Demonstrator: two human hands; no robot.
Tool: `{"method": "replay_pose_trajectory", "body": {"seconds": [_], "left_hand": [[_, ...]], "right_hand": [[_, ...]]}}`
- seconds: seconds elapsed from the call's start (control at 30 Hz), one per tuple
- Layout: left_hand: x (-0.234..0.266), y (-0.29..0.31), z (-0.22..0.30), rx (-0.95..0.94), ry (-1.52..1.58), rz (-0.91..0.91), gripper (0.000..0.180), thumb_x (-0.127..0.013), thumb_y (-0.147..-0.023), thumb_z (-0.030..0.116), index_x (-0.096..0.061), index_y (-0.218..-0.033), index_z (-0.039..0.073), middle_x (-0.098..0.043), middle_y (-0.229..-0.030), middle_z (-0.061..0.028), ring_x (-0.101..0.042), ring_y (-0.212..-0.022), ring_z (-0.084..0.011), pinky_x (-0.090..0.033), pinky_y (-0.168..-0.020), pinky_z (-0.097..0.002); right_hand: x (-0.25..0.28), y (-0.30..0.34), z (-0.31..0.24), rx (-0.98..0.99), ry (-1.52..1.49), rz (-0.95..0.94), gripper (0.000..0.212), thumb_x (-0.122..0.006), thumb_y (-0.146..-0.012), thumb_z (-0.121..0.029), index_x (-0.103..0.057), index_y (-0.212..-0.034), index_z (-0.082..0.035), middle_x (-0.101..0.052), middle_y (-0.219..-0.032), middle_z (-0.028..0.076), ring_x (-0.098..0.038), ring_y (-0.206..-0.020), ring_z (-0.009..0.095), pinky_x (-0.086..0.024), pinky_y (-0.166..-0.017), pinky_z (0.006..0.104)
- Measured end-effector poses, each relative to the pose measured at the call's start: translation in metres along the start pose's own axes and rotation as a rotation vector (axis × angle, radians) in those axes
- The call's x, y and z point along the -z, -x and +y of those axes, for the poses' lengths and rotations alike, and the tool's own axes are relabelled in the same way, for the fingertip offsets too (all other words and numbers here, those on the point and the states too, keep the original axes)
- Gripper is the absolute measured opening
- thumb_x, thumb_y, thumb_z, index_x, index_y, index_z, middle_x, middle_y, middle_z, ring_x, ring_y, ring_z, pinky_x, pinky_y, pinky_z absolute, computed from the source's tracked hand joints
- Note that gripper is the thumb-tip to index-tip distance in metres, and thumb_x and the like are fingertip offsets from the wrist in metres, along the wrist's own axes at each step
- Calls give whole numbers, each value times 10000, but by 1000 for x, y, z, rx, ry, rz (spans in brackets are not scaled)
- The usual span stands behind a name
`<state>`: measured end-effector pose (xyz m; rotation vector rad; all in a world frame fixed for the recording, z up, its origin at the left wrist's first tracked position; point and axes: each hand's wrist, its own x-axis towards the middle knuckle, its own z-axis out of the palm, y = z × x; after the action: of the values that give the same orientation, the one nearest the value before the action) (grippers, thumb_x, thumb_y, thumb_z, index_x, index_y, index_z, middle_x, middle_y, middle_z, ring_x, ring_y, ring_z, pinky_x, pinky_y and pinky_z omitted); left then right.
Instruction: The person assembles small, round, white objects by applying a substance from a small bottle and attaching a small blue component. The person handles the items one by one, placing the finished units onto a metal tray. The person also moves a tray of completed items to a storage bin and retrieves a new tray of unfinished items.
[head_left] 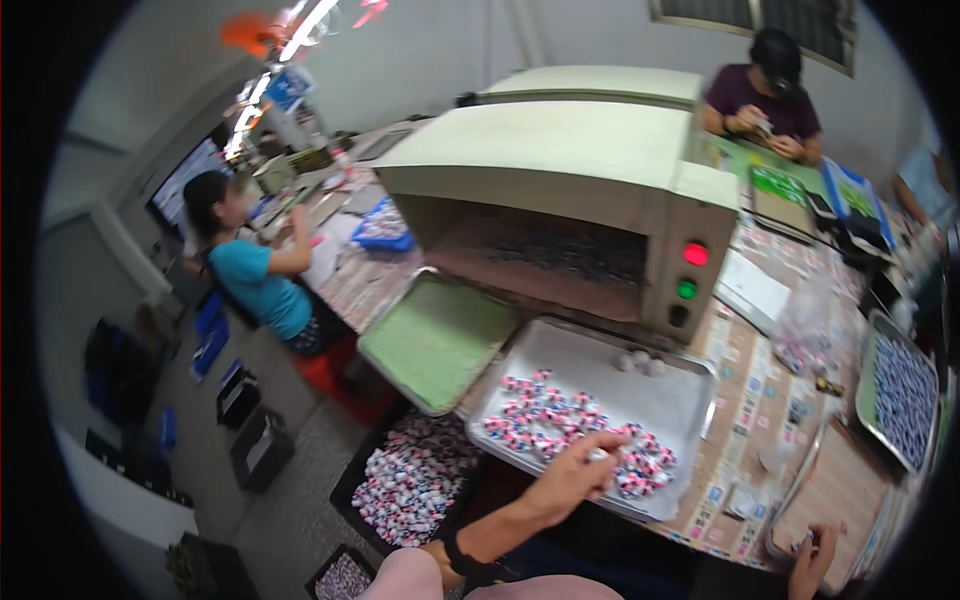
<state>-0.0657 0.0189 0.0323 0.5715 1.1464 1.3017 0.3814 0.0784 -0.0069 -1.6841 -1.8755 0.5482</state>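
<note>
I have left hand (572, 478) over near side of shallow metal tray lined with white paper (580, 350), fingers curled, thumb and fingertips pinched on small whitish piece (598, 455). Small pink, white and blue pieces (520, 408) lie loose in tray on both sides of hand. Right hand (815, 556) well apart from left, half curled at flat brown board (842, 480); I can't tell grip or contents. Cream box-shaped machine (540, 150) just behind tray.
</note>
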Motion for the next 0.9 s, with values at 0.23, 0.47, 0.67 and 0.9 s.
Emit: {"method": "replay_pose_trajectory", "body": {"seconds": [0.23, 0.47, 0.67, 0.9], "left_hand": [[-20, 21, -30, 221, 410, -333, 266, -487, -968, 130, -435, -1218, 54, -537, -1125, -75, -491, -722, -83, -406, -573, -197], [-35, 12, -54, 411, 354, -464, 229, -520, -976, 154, -515, -1169, 31, -591, -1121, -80, -542, -778, -86, -459, -658, -203], [-32, 17, -56, 389, 489, -367, 359, -487, -975, 122, -463, -1316, 12, -546, -1121, -60, -552, -877, -134, -486, -783, -273], [-41, 13, -55, 467, 438, -399, 351, -509, -963, 87, -452, -1299, 5, -569, -1166, -113, -610, -906, -165, -527, -746, -261]], "right_hand": [[-24, -3, -64, 30, -265, -148, 195, -497, -976, -130, -531, -1102, 16, -537, -961, 106, -523, -844, 180, -440, -733, 276], [-50, 4, -108, -303, -861, -268, 178, -579, -849, -28, -594, -1025, -10, -596, -922, 56, -570, -779, 128, -458, -693, 238], [-72, 2, -116, -383, -1084, -301, 198, -625, -849, 3, -625, -1046, 16, -655, -946, 86, -616, -781, 117, -520, -717, 243], [-61, 6, -106, -432, -1192, -316, 227, -610, -876, 11, -607, -1101, 43, -650, -1032, 106, -643, -888, 145, -540, -762, 250]]}}
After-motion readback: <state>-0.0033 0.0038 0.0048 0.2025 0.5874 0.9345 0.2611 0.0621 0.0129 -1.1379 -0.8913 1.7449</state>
